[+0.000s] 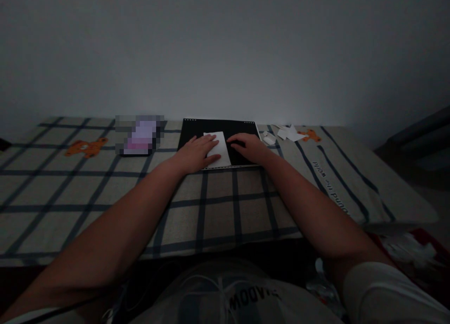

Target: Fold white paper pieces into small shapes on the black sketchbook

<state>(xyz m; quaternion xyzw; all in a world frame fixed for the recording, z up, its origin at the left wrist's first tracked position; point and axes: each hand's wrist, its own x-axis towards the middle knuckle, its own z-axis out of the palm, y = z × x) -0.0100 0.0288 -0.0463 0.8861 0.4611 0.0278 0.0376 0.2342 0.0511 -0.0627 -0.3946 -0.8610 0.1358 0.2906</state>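
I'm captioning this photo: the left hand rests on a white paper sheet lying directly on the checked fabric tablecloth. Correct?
Not quite: the head view shows the white paper sheet under the left hand lying on a flat black rectangular pad.

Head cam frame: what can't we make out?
Head view: part of the white paper, under the left hand.
Head view: details of the device, pixelated.
Head view: the rest of the printed lettering, behind the right forearm.
Head view: whether the right hand pinches anything; its curl and dim light hide it.
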